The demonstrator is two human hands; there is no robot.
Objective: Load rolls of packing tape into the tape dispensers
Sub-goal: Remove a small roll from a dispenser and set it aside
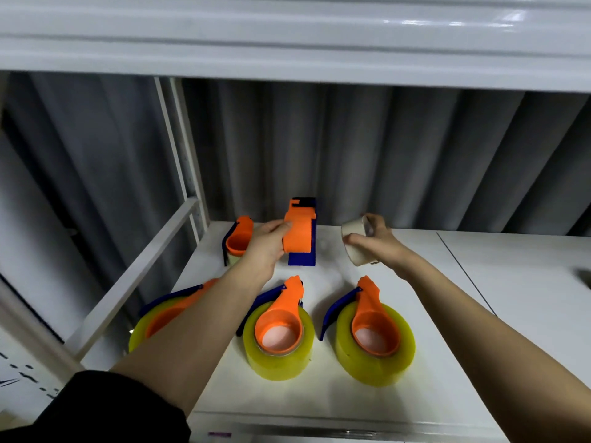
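My left hand (pixel 267 243) grips an orange and blue tape dispenser (pixel 300 231) standing on end at the back of the white shelf (pixel 447 314). My right hand (pixel 372 243) holds a beige tape roll (pixel 355 241) in the air, just right of that dispenser. Three dispensers loaded with yellow tape rolls lie in a front row: one at the left (pixel 150 321) partly hidden by my left forearm, one in the middle (pixel 278 337), one at the right (pixel 374 337). Another orange dispenser (pixel 238 241) with a pale roll sits at the back left.
A white shelf frame post (pixel 179 148) and rail (pixel 140 273) border the left side. A corrugated grey wall (pixel 383 155) stands behind the shelf and another white shelf (pixel 287 43) hangs overhead. A seam (pixel 463 273) divides the surface at the right.
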